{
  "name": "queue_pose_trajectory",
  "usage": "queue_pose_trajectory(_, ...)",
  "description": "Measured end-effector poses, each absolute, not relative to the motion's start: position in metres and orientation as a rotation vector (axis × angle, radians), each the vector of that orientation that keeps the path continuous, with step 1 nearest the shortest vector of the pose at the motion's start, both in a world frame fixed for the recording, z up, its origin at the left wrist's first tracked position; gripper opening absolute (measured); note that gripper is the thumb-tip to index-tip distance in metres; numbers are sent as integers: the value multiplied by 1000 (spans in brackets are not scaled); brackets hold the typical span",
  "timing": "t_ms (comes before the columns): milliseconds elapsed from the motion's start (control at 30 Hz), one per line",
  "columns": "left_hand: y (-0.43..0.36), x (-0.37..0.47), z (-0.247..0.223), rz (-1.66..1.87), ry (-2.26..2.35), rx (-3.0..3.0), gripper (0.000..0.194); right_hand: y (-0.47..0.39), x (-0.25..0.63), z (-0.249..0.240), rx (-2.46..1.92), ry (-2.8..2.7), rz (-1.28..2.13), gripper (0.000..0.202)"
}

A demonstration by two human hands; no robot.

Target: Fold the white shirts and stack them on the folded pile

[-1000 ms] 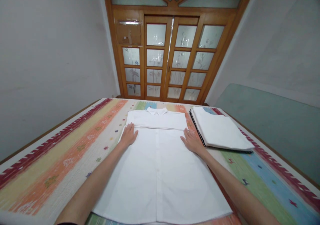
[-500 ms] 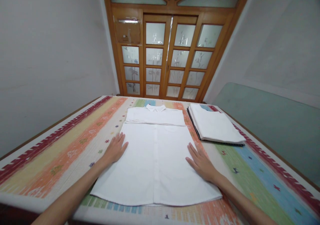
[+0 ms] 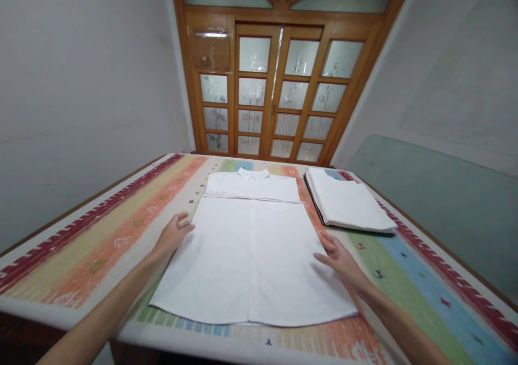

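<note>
A white collared shirt (image 3: 253, 257) lies flat in the middle of the table, its collar at the far end and its hem toward me. Across its upper part runs a folded layer, and a button strip goes down the centre. At the shirt's left edge is my left hand (image 3: 175, 234), fingers bent and apart, the thumb tip over the cloth. My right hand (image 3: 335, 254) is by the right edge, thumb over the shirt and fingers loosely curled. Whether the fingertips touch the cloth, I cannot tell. Neither hand grips anything.
To the right lies a stack of folded white clothes (image 3: 350, 200) with a dark layer underneath. A striped, patterned cloth (image 3: 133, 224) covers the table. A pale green board (image 3: 437, 192) stands along the right wall; wooden glass-paned doors (image 3: 279, 84) are at the back.
Both hands have lifted off the shirt's front and moved outward to its side edges, their fingers now more curled. The shirt stays flat.
</note>
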State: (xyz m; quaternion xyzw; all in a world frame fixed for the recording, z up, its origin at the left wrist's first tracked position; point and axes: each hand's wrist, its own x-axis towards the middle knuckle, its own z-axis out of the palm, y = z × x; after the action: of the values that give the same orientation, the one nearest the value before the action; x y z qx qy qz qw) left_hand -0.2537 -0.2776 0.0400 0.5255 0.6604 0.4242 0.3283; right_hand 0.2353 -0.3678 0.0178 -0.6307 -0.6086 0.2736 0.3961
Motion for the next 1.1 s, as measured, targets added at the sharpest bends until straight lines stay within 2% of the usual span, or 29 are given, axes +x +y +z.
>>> queue_pose_trajectory(67,-269,-251,52,1156,1711,1164,48,-353,234,25,-1618,-1312,774,72)
queue_pose_trajectory(167,-257,-250,64,1038,1667,990,59,-332,236,34,-1652,-1150,951,76)
queue_pose_trajectory(300,-246,-249,62,1024,1602,1001,73,-310,246,38,-1571,-1254,1187,73)
queue_pose_trajectory(433,-240,-250,54,1106,1441,1110,77,-298,255,40,-1481,-1391,1162,70)
queue_pose_trajectory(567,-242,-259,50,1275,1316,1151,73,-301,263,41,-1468,-1412,1138,77)
queue_pose_trajectory(700,-245,-273,53,1353,1347,1178,71,-308,271,38,-1464,-1443,1084,74)
queue_pose_trajectory(833,-249,-283,61,1191,1447,1402,64,-309,273,36,-1549,-1560,915,60)
queue_pose_trajectory(967,-249,-289,65,997,1474,1588,60,-304,269,33,-1631,-1674,873,58)
queue_pose_trajectory(1100,-249,-292,59,890,1494,1820,40,-301,267,31,-1635,-1797,731,45)
